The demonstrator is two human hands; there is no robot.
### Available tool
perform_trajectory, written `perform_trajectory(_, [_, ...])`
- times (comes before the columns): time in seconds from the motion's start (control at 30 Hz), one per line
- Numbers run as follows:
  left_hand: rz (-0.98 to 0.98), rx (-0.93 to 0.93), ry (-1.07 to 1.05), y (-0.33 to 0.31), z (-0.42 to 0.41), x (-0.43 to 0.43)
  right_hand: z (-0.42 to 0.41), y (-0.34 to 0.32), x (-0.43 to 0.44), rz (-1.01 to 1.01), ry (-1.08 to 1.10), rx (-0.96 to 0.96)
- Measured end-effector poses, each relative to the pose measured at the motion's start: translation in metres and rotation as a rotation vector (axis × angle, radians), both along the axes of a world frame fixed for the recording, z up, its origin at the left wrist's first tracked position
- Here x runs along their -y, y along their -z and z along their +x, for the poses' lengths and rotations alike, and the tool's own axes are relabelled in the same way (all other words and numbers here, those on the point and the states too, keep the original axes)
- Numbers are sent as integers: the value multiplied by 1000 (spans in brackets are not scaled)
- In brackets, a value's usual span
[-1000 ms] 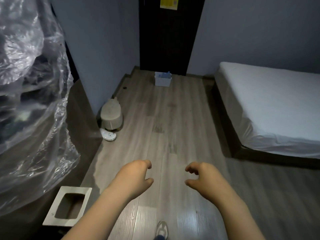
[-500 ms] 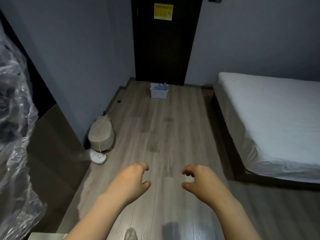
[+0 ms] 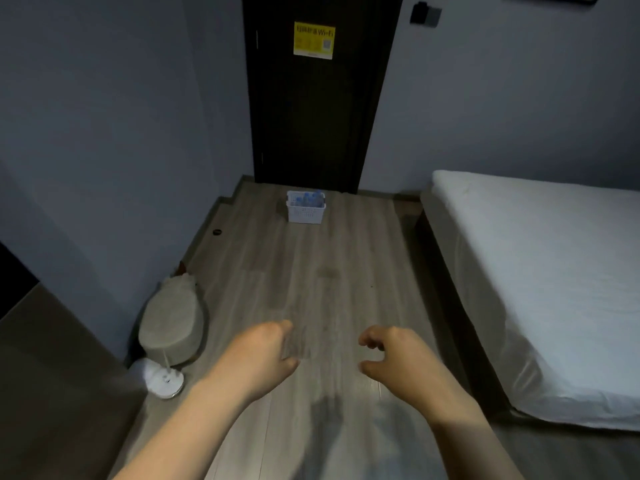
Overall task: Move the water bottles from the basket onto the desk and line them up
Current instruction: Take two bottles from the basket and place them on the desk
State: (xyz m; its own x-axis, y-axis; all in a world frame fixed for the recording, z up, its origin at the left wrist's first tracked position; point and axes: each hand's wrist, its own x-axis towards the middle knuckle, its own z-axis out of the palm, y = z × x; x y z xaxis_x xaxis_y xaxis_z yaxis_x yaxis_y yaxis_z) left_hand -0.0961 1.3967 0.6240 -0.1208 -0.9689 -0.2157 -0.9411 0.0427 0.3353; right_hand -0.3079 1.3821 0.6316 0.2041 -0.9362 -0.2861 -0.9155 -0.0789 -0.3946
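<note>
A small white perforated basket (image 3: 305, 213) stands on the wooden floor in front of a dark door. Blue-capped water bottles (image 3: 313, 199) stick up out of it. My left hand (image 3: 263, 358) and my right hand (image 3: 398, 358) are held out in front of me, far short of the basket. Both are empty, with fingers loosely curled and apart. A brown surface (image 3: 45, 375) at the lower left may be the desk; I cannot tell for sure.
A bed with a white mattress (image 3: 540, 271) fills the right side. A round beige stool (image 3: 173, 323) and a white lamp base (image 3: 162, 379) sit by the left wall. The dark door (image 3: 318, 98) carries a yellow sign. Wooden floor runs between me and the basket.
The view has swung right and up and moved forward. The plastic-wrapped bulk at the left has left the frame, and the basket looks nearer. My hands keep the same empty pose.
</note>
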Motion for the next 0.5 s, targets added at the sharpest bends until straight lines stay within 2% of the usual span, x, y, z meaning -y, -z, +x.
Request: perform_trajectory(0.5, [13,-44,9,8,5,245,-1,11,258,41,52,-20])
